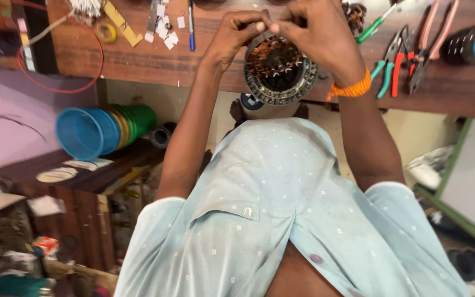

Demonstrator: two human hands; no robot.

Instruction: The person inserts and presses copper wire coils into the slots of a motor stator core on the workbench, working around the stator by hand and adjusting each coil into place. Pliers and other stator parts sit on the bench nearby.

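Head view: at twelve o'clock both hands meet over a round motor stator (279, 72), a ring of steel plates with copper wire coils inside, resting on the edge of the wooden tabletop (138, 60) just in front of the person's chest. The left hand (232, 34) is pinched shut, fingertips meeting the right hand (320, 33), which is also clenched on something fine at the coil's top; what exactly is gripped is too small to tell, probably a wire end. Holding it close at the edge keeps the windings in reach. At two o'clock lie about four pliers and cutters (399, 66) with green, red and pink grips, beside one green screwdriver (375, 25). At eleven o'clock sits one blue pen (191, 25). At nine o'clock, a stack of plastic tubs (103, 129) lies below.
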